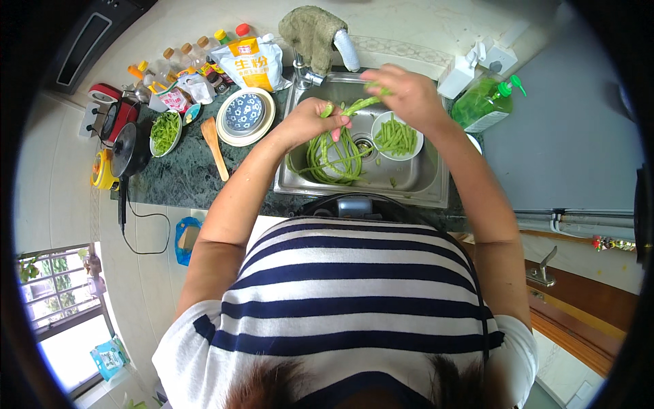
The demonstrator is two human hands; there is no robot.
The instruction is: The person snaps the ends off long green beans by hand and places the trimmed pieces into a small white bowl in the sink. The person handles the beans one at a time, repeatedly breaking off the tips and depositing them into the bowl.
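Note:
Over the sink, my left hand (pixel 311 120) pinches green long beans (pixel 361 106) between thumb and fingers. My right hand (pixel 409 94), blurred, is raised at the right end of the held beans, with a bit of green at its fingers; its exact grip is hard to make out. Below my left hand, a tangle of whole long beans (pixel 334 161) lies in the left part of the steel sink (pixel 403 179). A white bowl (pixel 420 148) holding short cut bean pieces (pixel 396 137) stands in the sink under my right hand. Small green scraps lie around the drain (pixel 363 147).
Left on the dark counter are stacked plates and a blue-patterned bowl (pixel 245 112), a wooden spatula (pixel 213 145), a dish of chopped greens (pixel 165 134) and a black pan (pixel 130 148). Behind stands a starch bag (pixel 250 64). A cloth-draped faucet (pixel 306 76) and green soap bottle (pixel 483 105) flank the sink.

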